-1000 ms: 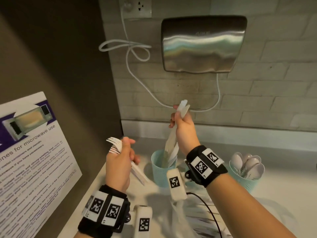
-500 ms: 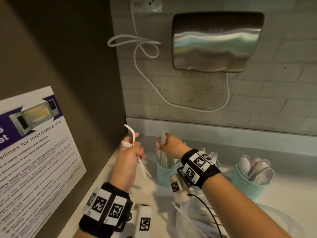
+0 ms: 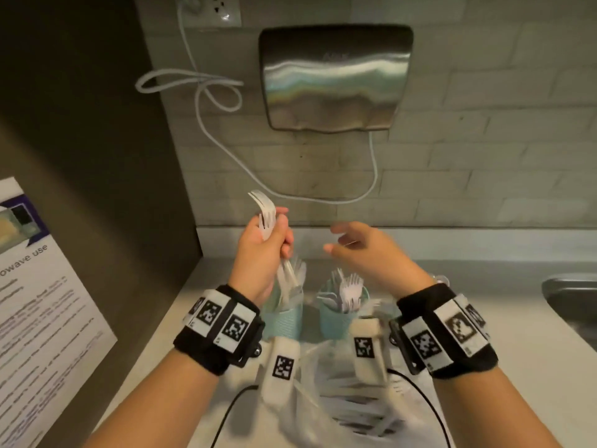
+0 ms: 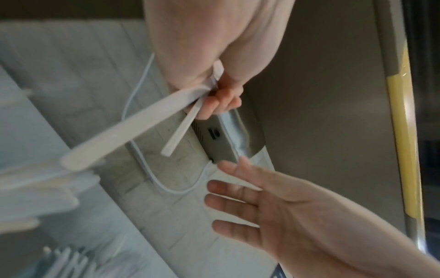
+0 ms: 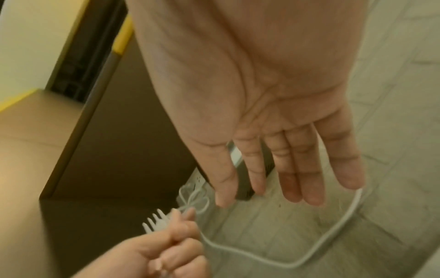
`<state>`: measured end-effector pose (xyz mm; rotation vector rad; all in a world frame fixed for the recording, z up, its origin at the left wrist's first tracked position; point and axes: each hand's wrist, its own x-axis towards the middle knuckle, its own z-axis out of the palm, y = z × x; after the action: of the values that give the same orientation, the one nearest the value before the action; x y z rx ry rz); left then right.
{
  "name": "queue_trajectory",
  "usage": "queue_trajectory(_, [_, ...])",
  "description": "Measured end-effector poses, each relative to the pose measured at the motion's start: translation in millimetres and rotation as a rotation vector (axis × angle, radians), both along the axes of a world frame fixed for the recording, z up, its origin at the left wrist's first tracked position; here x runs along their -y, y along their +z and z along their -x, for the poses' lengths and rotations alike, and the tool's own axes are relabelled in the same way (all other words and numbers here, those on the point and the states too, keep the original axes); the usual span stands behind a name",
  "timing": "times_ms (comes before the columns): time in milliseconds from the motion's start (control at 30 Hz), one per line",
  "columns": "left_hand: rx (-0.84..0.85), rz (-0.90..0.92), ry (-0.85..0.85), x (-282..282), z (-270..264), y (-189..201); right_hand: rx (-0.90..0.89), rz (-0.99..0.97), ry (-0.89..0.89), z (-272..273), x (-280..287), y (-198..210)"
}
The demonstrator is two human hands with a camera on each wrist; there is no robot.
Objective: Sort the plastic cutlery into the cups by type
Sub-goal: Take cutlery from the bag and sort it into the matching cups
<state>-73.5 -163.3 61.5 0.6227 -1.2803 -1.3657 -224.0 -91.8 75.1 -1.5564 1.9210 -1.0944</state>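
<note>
Left hand raised above the left teal cup, grip clamped on white plastic forks, tines up. Right hand just right of it, grip apart, fingers straight, holding nothing. Second cup, right of the first on the bench, holding forks.

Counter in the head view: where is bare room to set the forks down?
Bare counter lies between the right hand's wristband and the sink. Crowded: the teal cups and, nearer the camera, the bag of cutlery.
</note>
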Motion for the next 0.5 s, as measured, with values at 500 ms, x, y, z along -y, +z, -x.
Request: queue_trajectory(500, [0.683, 0.133, -0.168, -2.3, 96.9, -45.1, -0.380, -0.205, 0.021, 27.6, -142.6, -58.5])
